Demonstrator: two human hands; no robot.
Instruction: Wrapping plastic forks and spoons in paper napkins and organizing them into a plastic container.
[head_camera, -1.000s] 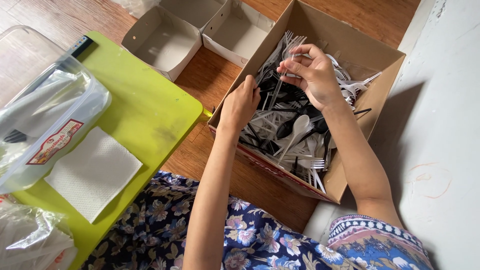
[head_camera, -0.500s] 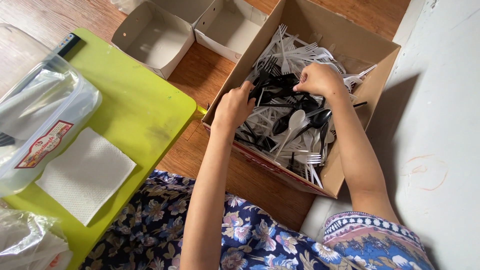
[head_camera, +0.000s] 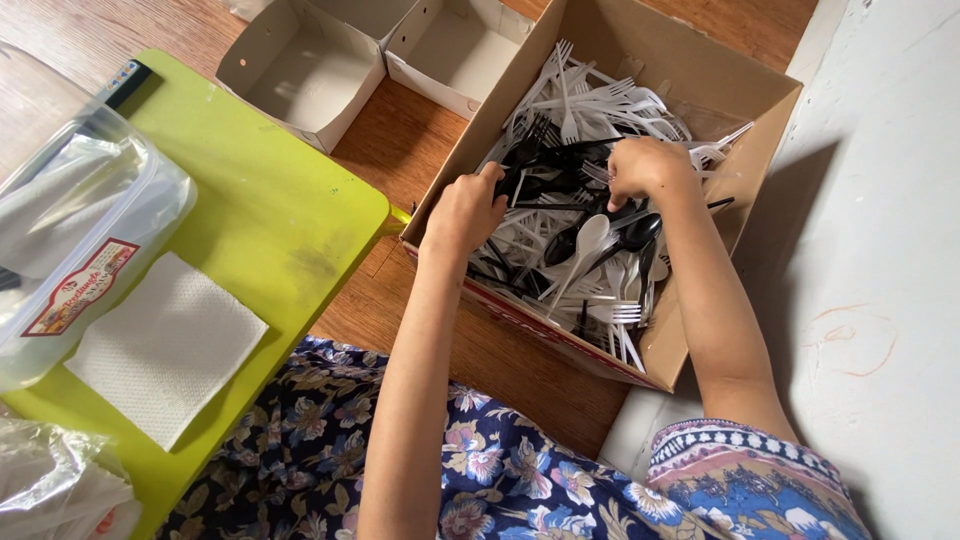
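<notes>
Both my hands have dropped into the cardboard box since a second ago, when my right hand was lifted with white cutlery pinched in it. Now it is curled knuckles-up on the cutlery heap; I cannot tell if it grips anything. My left hand closes around a black utensil, so sorting seems underway. That piece runs long-axis from my left fingers across toward my right hand.
</notes>
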